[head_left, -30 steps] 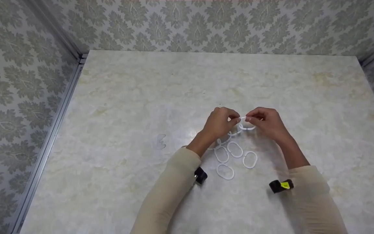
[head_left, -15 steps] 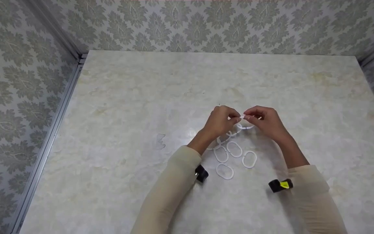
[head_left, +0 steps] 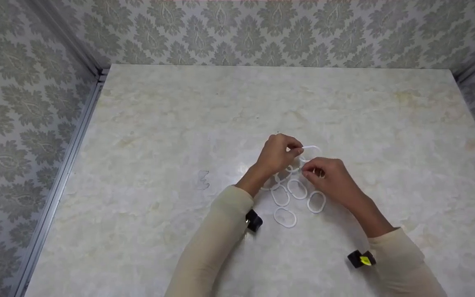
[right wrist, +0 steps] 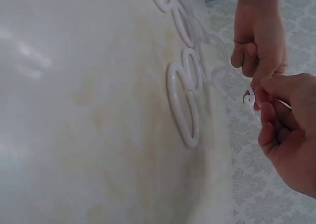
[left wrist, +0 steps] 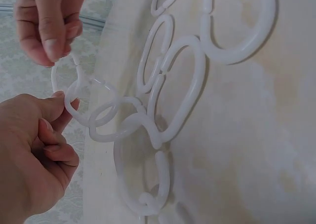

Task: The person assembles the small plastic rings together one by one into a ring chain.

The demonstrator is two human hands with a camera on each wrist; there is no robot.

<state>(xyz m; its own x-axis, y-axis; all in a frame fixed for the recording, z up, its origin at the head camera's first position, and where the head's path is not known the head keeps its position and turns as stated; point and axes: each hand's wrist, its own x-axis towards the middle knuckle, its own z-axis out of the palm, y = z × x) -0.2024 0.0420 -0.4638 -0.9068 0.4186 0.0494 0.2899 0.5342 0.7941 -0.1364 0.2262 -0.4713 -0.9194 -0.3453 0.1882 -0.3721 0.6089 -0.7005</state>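
Note:
Several white oval plastic links form a chain; its upper end link (head_left: 311, 147) is raised off the table. My left hand (head_left: 278, 154) pinches this link between thumb and forefinger, as the left wrist view shows with its pinched link (left wrist: 53, 79). My right hand (head_left: 334, 179) hovers lower and to the right, beside the hanging part of the chain, with loosely bent fingers. In the right wrist view the right hand (right wrist: 296, 128) is close to a link (right wrist: 251, 96); no link shows between its fingertips, though overlap makes contact hard to judge.
Loose white links lie on the marble-patterned table (head_left: 171, 123) in front of the hands, among them one link (head_left: 316, 201) at the right and another link (head_left: 285, 217) nearest me. A small transparent piece (head_left: 203, 180) lies to the left. Patterned wall panels stand behind and left.
My right hand has left the upper link, where both hands pinched together, and moved down toward the chain and loose links. My left hand stays nearly in place, still pinching the link.

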